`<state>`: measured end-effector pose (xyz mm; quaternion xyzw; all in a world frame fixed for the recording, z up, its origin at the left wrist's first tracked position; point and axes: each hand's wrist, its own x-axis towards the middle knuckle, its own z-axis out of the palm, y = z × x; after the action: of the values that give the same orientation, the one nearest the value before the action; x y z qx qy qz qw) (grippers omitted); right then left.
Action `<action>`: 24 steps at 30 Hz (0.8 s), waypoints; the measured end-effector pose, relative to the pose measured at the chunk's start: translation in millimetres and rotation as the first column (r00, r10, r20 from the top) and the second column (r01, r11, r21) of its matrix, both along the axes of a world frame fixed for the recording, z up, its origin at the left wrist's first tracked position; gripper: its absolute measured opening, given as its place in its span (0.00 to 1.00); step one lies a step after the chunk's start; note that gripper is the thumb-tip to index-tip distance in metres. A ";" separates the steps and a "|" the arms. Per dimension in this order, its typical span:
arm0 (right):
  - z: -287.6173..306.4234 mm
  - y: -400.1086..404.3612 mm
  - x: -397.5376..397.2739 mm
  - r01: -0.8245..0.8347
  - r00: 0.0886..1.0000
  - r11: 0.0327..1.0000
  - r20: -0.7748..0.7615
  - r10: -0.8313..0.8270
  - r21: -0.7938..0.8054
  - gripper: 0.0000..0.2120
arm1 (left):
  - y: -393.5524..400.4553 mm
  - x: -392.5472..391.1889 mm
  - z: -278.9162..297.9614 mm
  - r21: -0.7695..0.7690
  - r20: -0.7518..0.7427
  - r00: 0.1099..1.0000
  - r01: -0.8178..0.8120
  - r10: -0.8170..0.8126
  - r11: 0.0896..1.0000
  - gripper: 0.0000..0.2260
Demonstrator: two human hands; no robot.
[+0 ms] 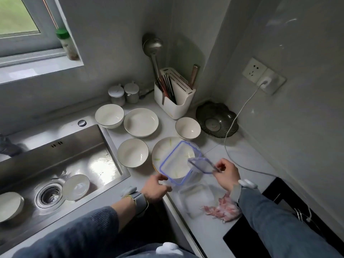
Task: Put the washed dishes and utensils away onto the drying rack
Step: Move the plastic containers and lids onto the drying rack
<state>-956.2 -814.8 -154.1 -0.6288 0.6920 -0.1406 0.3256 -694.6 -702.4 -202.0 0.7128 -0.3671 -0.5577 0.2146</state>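
Sleeves: blue, both forearms reaching over the counter edge.
Left hand (157, 187): fingers curled on the near corner of a clear container lid (178, 162) with blue seal.
Right hand (226, 173): pinching the lid's latch flap (202, 165).
Lid: tilted above a green-flecked plate (163, 146), long axis running between the hands.
Beyond: white bowls (132, 152), utensil holder (174, 97); no drying rack in sight.

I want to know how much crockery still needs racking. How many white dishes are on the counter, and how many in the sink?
On the counter: 5
In the sink: 2
Total: 7
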 end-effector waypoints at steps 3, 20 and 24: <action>-4.2 18.5 -8.1 -0.170 0.985 0.977 -0.035 0.167 -0.126 0.12 | 5.5 -4.9 -3.3 -0.020 -0.008 1.000 -0.007 0.007 1.000 0.13; -33.1 74.2 -27.4 -0.593 0.745 0.797 -0.300 0.596 0.111 0.23 | 27.9 -66.7 -15.2 0.182 -0.241 0.956 -0.126 0.168 0.975 0.18; -33.4 77.6 -27.4 -0.564 0.765 0.809 -0.264 0.588 0.168 0.33 | 25.6 -67.6 -21.3 0.129 -0.072 0.994 -0.069 0.079 0.989 0.16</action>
<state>-983.6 -737.2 -187.5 -0.8111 0.5121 0.0915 0.2673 -762.2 -676.9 -223.3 0.7160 -0.2959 -0.5986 0.2036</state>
